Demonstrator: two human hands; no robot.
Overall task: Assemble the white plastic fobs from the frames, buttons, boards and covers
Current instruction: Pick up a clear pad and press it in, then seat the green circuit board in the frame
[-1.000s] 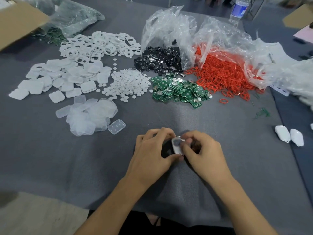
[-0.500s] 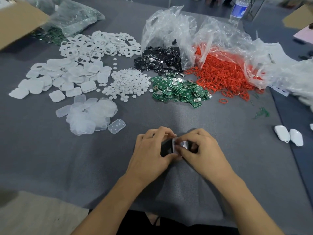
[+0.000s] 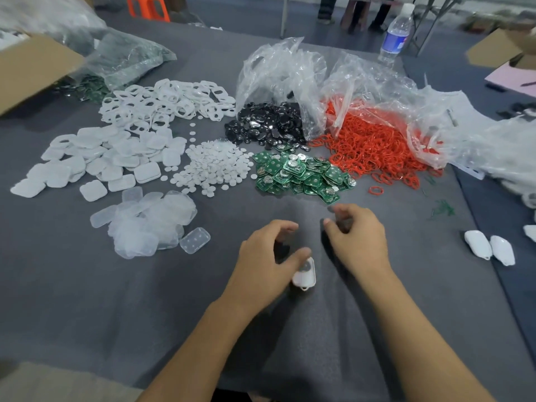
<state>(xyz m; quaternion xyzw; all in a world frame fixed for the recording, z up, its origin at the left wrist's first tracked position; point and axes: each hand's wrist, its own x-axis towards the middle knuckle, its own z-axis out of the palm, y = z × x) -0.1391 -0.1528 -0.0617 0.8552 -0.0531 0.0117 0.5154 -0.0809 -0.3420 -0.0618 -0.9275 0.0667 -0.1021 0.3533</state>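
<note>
A white fob [image 3: 304, 275] with a dark round button lies flat on the grey table, near me. My left hand [image 3: 268, 256] hovers beside it with fingers loosely curled, and its thumb tip is at the fob's far end. My right hand [image 3: 358, 236] is a little to the right and farther back, loosely curled and holding nothing. Behind them lie piles of white frames [image 3: 168, 103], white covers [image 3: 101, 158], small white round buttons [image 3: 214, 166], translucent covers [image 3: 150, 219], black buttons [image 3: 269, 126] and green boards [image 3: 301, 175].
Red rings [image 3: 377, 152] spill from a clear bag at the back right. Two white shells [image 3: 490, 248] lie at the right edge of the table. A water bottle [image 3: 397, 33] stands at the back. A cardboard box [image 3: 29, 68] is at the far left.
Both hands held the fob together and pressed on it. They have since let go and moved apart, and the fob now lies on the table.
</note>
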